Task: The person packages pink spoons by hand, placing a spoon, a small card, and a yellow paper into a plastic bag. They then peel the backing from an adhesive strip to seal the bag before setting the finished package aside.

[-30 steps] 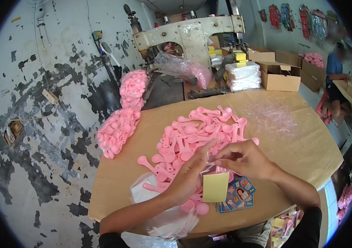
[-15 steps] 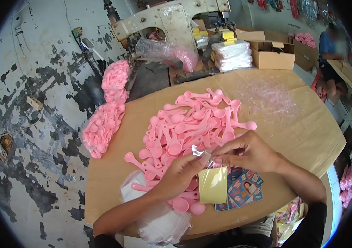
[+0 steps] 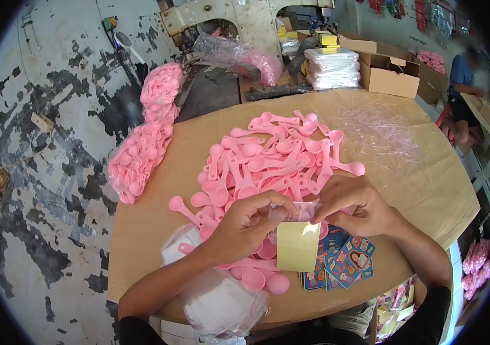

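Both hands hold a small clear plastic bag with a yellow card (image 3: 298, 246) hanging from it, just above the near side of the table. My left hand (image 3: 246, 225) pinches the bag's top on the left; my right hand (image 3: 351, 204) pinches it on the right. Behind the hands lies a heap of pink plastic spoons (image 3: 271, 164) on the brown paper-covered table (image 3: 429, 190). A stack of printed cards (image 3: 345, 261) lies under the bag, to the right.
A pile of clear bags (image 3: 216, 299) sits at the table's near-left edge. Two full bags of pink spoons (image 3: 141, 149) lean at the left. Loose clear plastic (image 3: 377, 132) lies far right. Cardboard boxes (image 3: 391, 77), a machine (image 3: 239, 23) and a seated person (image 3: 463, 92) are beyond.
The hands have drawn closer to me and lower, still holding the bag with the yellow card. The left fingers now curl over the bag's top. The view has shifted slightly.
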`<action>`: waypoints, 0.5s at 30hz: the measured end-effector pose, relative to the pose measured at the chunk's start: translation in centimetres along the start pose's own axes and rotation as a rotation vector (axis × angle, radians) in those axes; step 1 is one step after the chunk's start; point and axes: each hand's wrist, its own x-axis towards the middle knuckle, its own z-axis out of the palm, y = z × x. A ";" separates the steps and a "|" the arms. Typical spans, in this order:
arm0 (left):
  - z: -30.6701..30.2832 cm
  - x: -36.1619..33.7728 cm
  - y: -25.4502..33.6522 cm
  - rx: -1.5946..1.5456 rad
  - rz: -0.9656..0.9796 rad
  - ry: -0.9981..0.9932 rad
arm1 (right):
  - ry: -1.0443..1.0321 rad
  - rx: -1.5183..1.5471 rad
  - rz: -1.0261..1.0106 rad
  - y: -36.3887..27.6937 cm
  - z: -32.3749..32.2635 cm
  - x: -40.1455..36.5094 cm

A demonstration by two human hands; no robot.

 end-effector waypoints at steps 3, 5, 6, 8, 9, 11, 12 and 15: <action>0.0 -0.1 0.0 -0.012 0.038 -0.028 | 0.001 -0.010 -0.005 0.0 0.2 -0.1; -0.3 0.0 0.1 0.023 0.041 -0.065 | 0.011 -0.005 0.004 -0.1 0.3 -0.1; -0.6 0.0 0.0 0.050 0.038 -0.085 | 0.001 -0.019 0.000 -0.1 0.4 -0.1; -0.8 -0.1 -0.2 0.111 0.048 -0.110 | -0.020 -0.048 -0.008 0.2 0.4 -0.2; -0.9 -0.1 -0.3 0.145 0.057 -0.114 | -0.014 -0.072 -0.019 0.6 0.2 -0.3; -0.9 -0.2 -0.6 0.114 0.036 -0.110 | -0.009 -0.114 -0.043 1.2 0.0 -0.7; -1.0 -0.3 -0.7 0.047 0.008 -0.101 | 0.054 -0.014 0.052 0.9 0.4 -0.7; -0.4 -0.6 0.0 0.018 -0.047 -0.083 | 0.140 0.239 0.302 -1.3 2.0 -0.1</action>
